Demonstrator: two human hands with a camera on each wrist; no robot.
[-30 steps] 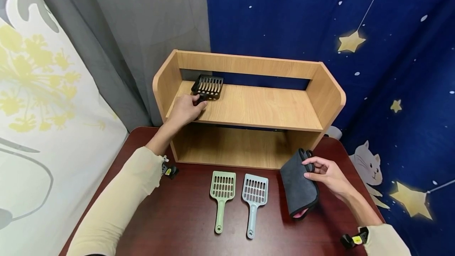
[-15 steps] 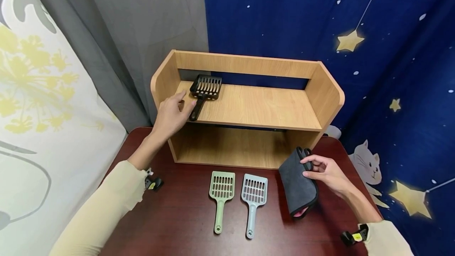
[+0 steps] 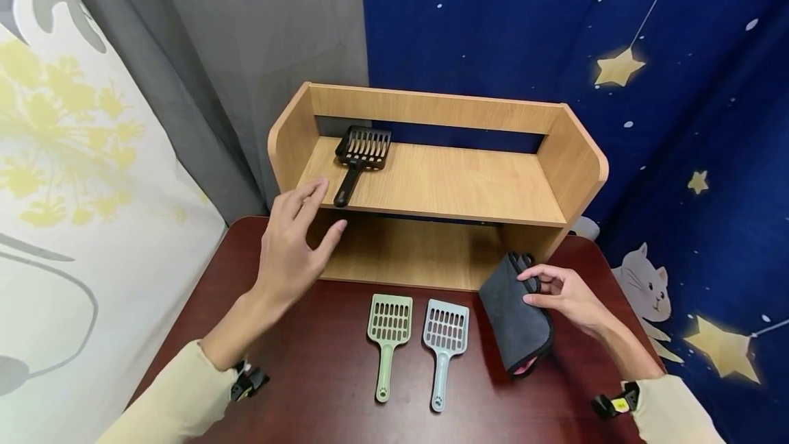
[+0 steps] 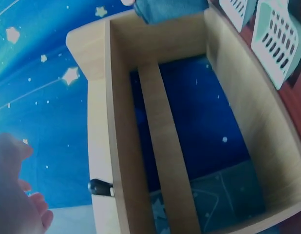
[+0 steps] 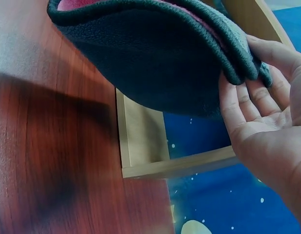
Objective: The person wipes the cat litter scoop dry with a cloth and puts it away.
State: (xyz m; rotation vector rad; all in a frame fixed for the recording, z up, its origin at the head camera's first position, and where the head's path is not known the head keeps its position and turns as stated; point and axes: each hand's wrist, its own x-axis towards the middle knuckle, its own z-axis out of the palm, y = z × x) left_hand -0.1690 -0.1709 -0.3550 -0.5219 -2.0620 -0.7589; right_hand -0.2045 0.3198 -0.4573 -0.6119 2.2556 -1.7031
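Observation:
My left hand (image 3: 290, 249) hangs in front of the shelf's left side, fingers spread and holding nothing. Beyond its fingertips a black litter scoop (image 3: 364, 148) lies on the upper board, its handle pointing toward me at the front edge. In the left wrist view only the end of that black handle (image 4: 101, 187) shows. My right hand (image 3: 564, 297) pinches a folded dark grey cloth (image 3: 516, 317) by its edge, at the shelf's right front. The right wrist view shows the cloth's (image 5: 141, 58) black trim and pink inner side, with thumb and fingers at its folded edges.
A two-level wooden shelf (image 3: 468, 183) stands at the back of the dark red table (image 3: 308, 375). Before it lie a green litter scoop (image 3: 390, 321) and a light blue litter scoop (image 3: 446, 327), side by side. Curtains (image 3: 456, 19) hang behind.
My left hand has let go of the black litter scoop's handle and drawn back toward me, its fingers spreading. The scoop stays on the upper board. My right hand still pinches the cloth.

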